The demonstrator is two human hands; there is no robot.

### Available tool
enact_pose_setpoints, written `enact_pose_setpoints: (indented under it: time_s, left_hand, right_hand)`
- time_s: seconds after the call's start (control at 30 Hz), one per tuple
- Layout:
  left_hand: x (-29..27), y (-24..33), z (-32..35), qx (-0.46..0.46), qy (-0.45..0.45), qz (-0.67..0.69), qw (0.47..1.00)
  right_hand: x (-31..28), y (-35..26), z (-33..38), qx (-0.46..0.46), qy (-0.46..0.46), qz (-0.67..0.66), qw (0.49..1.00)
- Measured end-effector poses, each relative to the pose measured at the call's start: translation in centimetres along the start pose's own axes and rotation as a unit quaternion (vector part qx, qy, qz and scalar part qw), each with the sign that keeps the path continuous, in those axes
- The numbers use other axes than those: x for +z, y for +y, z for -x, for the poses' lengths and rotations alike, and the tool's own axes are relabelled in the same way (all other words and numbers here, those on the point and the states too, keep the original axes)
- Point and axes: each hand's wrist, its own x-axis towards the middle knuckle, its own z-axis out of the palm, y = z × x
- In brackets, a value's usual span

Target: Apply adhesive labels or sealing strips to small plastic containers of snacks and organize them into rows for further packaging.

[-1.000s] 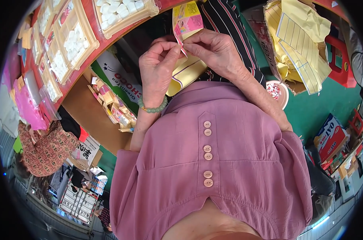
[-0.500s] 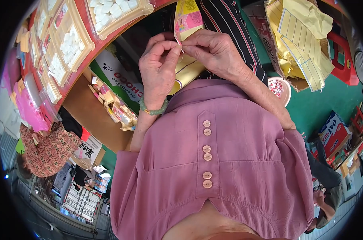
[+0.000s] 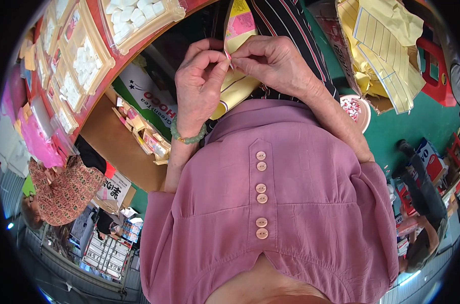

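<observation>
both hands pinch one yellow-pink paper packet (image 3: 238, 23): left hand (image 3: 199, 86) and right hand (image 3: 275, 63) grasp its lower edge, fingertips meeting. edge looks partly worked; packet still unopened, judged.

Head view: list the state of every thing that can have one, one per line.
Left hand: thumb and forefinger pinched on the pink-and-yellow paper packet.
Right hand: fingertips pinched on the same packet edge.
Pink-and-yellow paper packet: held upright between both hands.
Green bead bracelet: worn on the left wrist.
Stack of yellow lined paper sheets: loose, crumpled.
</observation>
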Motion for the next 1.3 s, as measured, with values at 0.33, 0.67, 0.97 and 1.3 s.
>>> enact_pose_setpoints:
  time_s: [0.33,0.67,0.97,1.3]
  left_hand:
    - [-0.2,-0.3,-0.3,-0.005,-0.028,0.009,1.0]
    - [-1.1,-0.6,-0.3,-0.039,-0.06,0.045,0.996]
    - [-1.2,-1.0,-0.2,-0.031,-0.052,0.069,0.996]
    - [-1.6,-1.1,-0.2,-0.061,-0.062,0.082,0.993]
  right_hand:
    - [-0.6,0.5,-0.4,0.093,-0.05,-0.09,0.99]
    - [-0.6,1.1,-0.7,0.139,-0.084,-0.144,0.976]
    - [-0.2,0.5,-0.7,0.102,-0.07,-0.096,0.988]
    - [0.1,0.8,-1.2,0.123,-0.088,-0.096,0.984]
